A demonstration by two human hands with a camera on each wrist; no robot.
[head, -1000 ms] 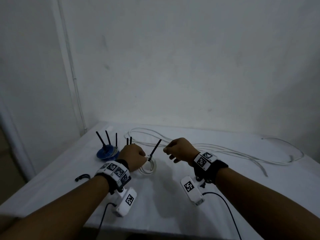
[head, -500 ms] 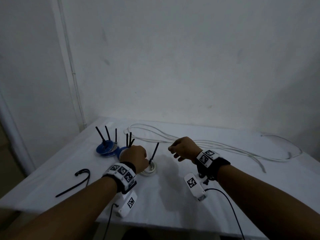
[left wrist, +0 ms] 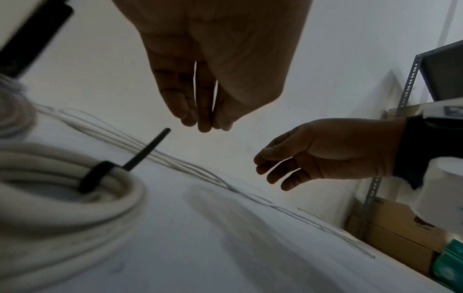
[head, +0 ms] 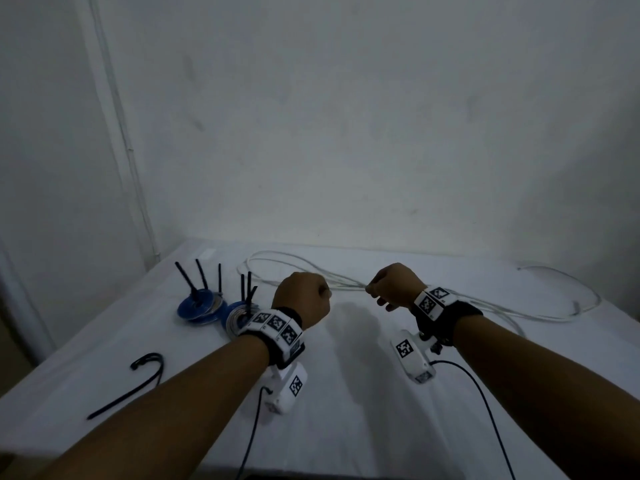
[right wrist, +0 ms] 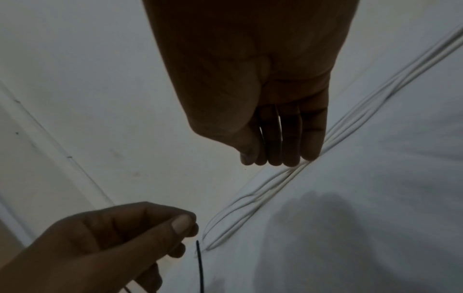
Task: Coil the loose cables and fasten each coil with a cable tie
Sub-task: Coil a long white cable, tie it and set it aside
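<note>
From the head camera, two forearms reach in from the bottom of the frame over a table (head: 346, 393) covered in white cloth, pushed into the corner of a bare, pale room. The left hand (head: 302, 299), at centre, hovers above the cloth with its fingers curled downward; this view does not show what is under it. The right hand (head: 394, 285), just right of centre, hangs with fingers loosely bent over a long loose white cable (head: 502, 310) that sprawls across the back of the table toward the right edge. Both wrists wear bands with square black-and-white marker patterns; no readable writing appears anywhere. At centre left lie two blue cable coils (head: 198, 306) with black tie tails sticking up, and a spare black cable tie (head: 138, 382) lies lower left. From the left wrist camera, the left hand (left wrist: 208, 79) fills the top centre, its fingers straight, close together and holding nothing. A white cable coil (left wrist: 70, 194) lies on the cloth at lower left, bound by a black tie whose tail points up and right. The right hand (left wrist: 325, 154) hovers at centre right, empty. Metal shelving with cardboard boxes stands at the far right. From the right wrist camera, the right hand (right wrist: 263, 99) hangs from the top, fingertips just above the loose cable (right wrist: 275, 182), holding nothing. The left hand (right wrist: 112, 243) sits lower left, beside the thin black tail.
</note>
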